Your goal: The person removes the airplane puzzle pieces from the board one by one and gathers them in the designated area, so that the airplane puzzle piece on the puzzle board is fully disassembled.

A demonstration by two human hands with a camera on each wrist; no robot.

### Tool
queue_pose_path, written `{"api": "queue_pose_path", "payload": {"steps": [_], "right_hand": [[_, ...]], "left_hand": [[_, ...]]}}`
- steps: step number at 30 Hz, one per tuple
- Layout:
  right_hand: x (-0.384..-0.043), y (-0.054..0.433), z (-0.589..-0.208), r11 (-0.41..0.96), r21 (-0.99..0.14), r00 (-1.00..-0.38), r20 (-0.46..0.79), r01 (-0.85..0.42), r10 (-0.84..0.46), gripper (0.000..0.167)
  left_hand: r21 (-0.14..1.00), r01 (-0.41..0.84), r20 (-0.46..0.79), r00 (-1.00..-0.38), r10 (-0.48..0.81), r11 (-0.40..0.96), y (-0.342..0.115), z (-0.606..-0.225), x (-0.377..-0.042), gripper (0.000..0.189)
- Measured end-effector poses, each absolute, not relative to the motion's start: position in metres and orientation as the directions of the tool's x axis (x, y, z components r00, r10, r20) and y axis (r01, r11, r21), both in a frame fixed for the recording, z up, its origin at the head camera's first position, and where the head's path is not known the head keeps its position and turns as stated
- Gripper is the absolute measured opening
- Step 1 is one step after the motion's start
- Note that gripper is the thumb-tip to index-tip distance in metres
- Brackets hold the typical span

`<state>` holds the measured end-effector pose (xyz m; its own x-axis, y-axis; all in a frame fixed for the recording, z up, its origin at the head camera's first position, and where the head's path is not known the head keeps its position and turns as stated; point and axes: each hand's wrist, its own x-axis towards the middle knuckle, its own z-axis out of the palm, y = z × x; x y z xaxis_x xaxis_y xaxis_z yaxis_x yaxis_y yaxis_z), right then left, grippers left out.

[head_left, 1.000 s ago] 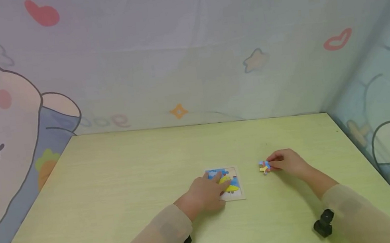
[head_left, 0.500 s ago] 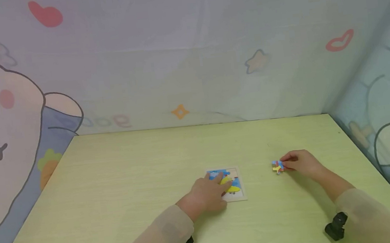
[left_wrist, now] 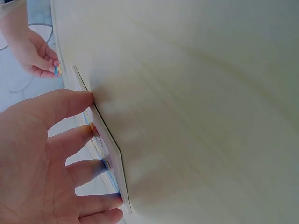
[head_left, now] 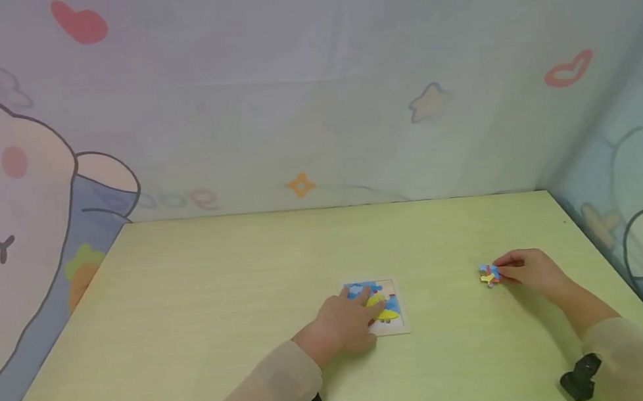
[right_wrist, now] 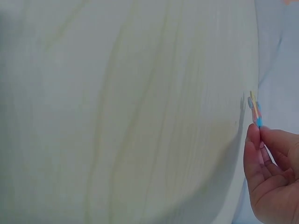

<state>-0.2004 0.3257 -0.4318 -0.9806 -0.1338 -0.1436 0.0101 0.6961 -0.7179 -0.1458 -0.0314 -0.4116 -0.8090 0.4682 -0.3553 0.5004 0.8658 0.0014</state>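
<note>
A small framed jigsaw puzzle with a blue and yellow picture lies on the table. My left hand covers its left part with spread fingers resting on the picture. The left wrist view shows the left thumb at the edge of the puzzle frame and the fingertips on its face. To the right, my right hand pinches a puzzle piece between thumb and fingers, off the table. Seen edge-on in the right wrist view, that piece is thin, with blue, red and yellow on it.
The pale yellow-green wooden table spreads around both hands. A printed cloth with a bear and hearts hangs behind it. Black wrist cameras sit under both sleeves, the right one close to the tabletop.
My right hand has moved to the right, away from the puzzle, carrying the puzzle piece. My left hand has stayed on the puzzle. The head view has shifted slightly.
</note>
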Motion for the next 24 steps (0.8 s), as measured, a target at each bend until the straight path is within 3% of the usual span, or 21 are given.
{"api": "queue_pose_path", "payload": {"steps": [11, 24], "right_hand": [[-0.2, 0.345, -0.432, 0.737, -0.673, -0.979, -0.18, 0.056, -0.09, 0.029], [-0.206, 0.353, -0.434, 0.806, -0.591, -0.989, -0.131, 0.028, -0.061, 0.028]], "left_hand": [[0.005, 0.489, -0.371, -0.809, 0.456, 0.872, -0.03, -0.415, -0.145, 0.058], [0.038, 0.459, -0.362, -0.821, 0.441, 0.887, -0.029, -0.414, -0.147, 0.058]]}}
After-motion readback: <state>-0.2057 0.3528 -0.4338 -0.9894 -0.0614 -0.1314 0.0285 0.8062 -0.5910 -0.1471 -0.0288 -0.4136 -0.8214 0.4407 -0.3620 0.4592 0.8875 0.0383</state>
